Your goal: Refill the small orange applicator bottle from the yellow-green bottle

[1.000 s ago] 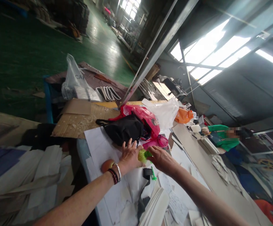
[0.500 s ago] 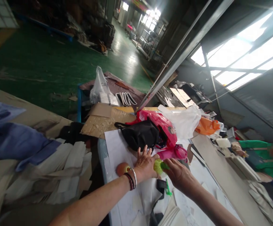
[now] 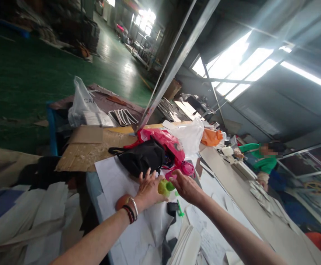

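Note:
In the middle of the work table, my left hand (image 3: pixel 148 189) is closed around a yellow-green round fruit (image 3: pixel 163 188), some of its fingers stretched out. At the fruit's right side, my right hand (image 3: pixel 187 187) pinches a small green tool (image 3: pixel 170 186) against it; the tool's exact kind is too small to make out. A reddish round fruit (image 3: pixel 122 202) lies on white paper beside my left wrist, partly covered by it. Just below my hands is a thin bright green piece (image 3: pixel 180 208). Beyond them rest a black bag (image 3: pixel 142 156) and a pink-red plastic bag (image 3: pixel 168 141).
Cardboard (image 3: pixel 84 145) lies at the table's far left edge, near a slanted metal pole (image 3: pixel 174 68). Stacked pale strips (image 3: pixel 186 244) sit close to me. Further right are an orange bag (image 3: pixel 211 137) and a person in green (image 3: pixel 262 162) at work.
My view has swung right, so the scene sits further left and more of the person in green shows. Both hands stay together at the yellow-green fruit; the green tool has shifted slightly on it.

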Available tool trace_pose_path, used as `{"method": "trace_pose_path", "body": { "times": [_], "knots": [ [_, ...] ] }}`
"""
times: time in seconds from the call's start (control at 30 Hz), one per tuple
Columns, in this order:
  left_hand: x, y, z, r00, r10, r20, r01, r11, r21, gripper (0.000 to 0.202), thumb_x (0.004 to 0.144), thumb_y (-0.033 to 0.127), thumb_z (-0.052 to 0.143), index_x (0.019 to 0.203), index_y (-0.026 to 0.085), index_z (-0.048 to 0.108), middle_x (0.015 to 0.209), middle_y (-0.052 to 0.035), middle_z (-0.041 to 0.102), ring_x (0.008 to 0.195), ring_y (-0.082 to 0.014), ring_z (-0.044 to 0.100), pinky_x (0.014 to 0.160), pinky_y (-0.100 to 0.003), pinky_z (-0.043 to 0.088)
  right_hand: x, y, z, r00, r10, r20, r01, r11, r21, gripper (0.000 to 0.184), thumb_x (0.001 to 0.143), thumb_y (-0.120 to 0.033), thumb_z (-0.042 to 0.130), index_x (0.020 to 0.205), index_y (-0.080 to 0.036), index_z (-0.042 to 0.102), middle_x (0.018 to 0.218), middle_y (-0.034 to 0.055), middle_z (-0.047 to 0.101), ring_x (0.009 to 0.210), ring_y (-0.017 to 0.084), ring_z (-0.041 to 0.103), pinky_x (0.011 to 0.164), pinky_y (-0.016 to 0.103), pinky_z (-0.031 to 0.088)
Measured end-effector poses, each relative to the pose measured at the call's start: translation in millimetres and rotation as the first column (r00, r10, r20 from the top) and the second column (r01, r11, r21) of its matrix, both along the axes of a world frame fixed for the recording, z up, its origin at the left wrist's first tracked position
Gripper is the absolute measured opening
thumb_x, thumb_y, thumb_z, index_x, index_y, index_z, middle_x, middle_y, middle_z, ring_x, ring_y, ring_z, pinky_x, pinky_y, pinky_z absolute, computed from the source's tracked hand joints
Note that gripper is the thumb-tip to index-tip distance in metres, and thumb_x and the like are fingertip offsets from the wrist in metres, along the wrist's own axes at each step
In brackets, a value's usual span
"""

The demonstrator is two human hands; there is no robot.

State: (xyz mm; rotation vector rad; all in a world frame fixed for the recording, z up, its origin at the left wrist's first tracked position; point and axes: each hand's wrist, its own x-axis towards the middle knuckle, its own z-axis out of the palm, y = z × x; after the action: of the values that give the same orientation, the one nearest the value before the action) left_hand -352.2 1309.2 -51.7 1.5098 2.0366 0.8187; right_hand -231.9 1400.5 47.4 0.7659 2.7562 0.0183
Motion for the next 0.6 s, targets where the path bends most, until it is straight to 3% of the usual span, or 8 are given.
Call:
{"method": "trace_pose_path", "body": {
  "times": [0.1,0.2,0.33,0.47,0.6],
  "knots": [
    [3,0,-2.2,1.000,0.013,0.000,-0.013,1.000,0.014,0.071,0.056,0.058,0.082,0.117,0.030,0.059,0.138,-0.0149,0.047,0.137,-0.0363,0.027,0.109,-0.063,0.019,-2,9,-5.2,0.988,0.144,0.062,-0.149,0.985,0.088,0.027,0.099,-0.035,0.042,0.096,-0.012,0.055,0.080,0.0066,0.064,0.072,0.020,0.062,0.054,0.030,0.025],
    [4,0,-6.9,1.000,0.026,-0.004,-0.026,1.000,0.018,0.073,0.054,0.058,0.083,0.117,0.031,0.058,0.137,-0.0133,0.048,0.137,-0.0360,0.028,0.109,-0.063,0.019,-5,13,-13.5,0.951,0.275,0.138,-0.290,0.951,0.105,0.028,0.097,-0.035,0.043,0.091,-0.013,0.060,0.079,0.0061,0.063,0.072,0.021,0.060,0.056,0.030,0.025],
    [5,1,-9.9,0.999,0.034,-0.026,-0.033,0.999,0.008,0.072,0.056,0.059,0.082,0.119,0.034,0.057,0.139,-0.0120,0.047,0.137,-0.0361,0.026,0.108,-0.063,0.020,-8,17,-17.8,0.930,0.320,0.183,-0.342,0.934,0.104,0.031,0.093,-0.040,0.047,0.091,-0.014,0.064,0.079,0.0066,0.064,0.070,0.021,0.059,0.058,0.030,0.028],
    [1,3,-5.0,0.998,0.018,-0.063,-0.020,0.999,-0.029,0.068,0.060,0.060,0.079,0.118,0.033,0.058,0.141,-0.0124,0.045,0.137,-0.0375,0.026,0.108,-0.064,0.021,-12,10,-17.1,0.975,0.155,0.158,-0.179,0.972,0.150,0.038,0.098,-0.040,0.037,0.093,-0.013,0.064,0.079,0.0083,0.066,0.071,0.022,0.062,0.059,0.031,0.036],
    [-5,2,-1.3,0.994,-0.014,-0.107,0.006,0.997,-0.077,0.062,0.068,0.054,0.076,0.123,0.032,0.056,0.141,-0.0112,0.044,0.138,-0.0366,0.023,0.108,-0.063,0.021,-25,-16,-21.6,0.980,-0.178,0.089,0.157,0.968,0.197,0.044,0.101,-0.035,0.027,0.097,-0.010,0.062,0.081,0.0118,0.066,0.074,0.023,0.065,0.061,0.032,0.044]
  ]
}}
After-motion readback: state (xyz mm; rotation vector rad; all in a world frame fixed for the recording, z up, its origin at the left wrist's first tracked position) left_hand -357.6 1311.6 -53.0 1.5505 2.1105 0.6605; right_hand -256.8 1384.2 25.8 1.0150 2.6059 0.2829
